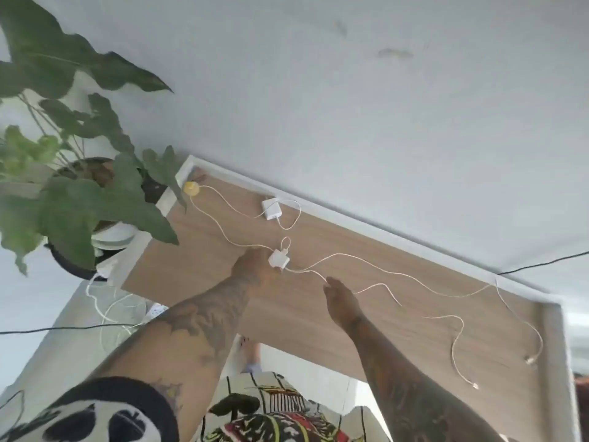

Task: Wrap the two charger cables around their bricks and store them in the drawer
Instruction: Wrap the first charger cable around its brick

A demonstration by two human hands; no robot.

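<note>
Two white charger bricks lie on the wooden desk top (pixel 398 317). The far brick (pixel 272 209) rests by the wall with its thin white cable looping beside it. My left hand (pixel 255 266) grips the near brick (pixel 279 259) at the middle of the desk. The near brick's white cable (pixel 306 271) runs right to my right hand (pixel 341 296), whose fingertips close on it. Beyond that hand, long white cable strands (pixel 414 277) snake across the desk to plug ends (pixel 475 385) near the right front corner. No drawer is clearly in view.
A yellow round puck (pixel 191 188) with a cable sits at the desk's far left corner. A large potted plant (pixel 79 186) stands left of the desk. More white cables (pixel 105 311) and a black cable (pixel 63 328) hang below. A pale wall (pixel 382 90) backs the desk.
</note>
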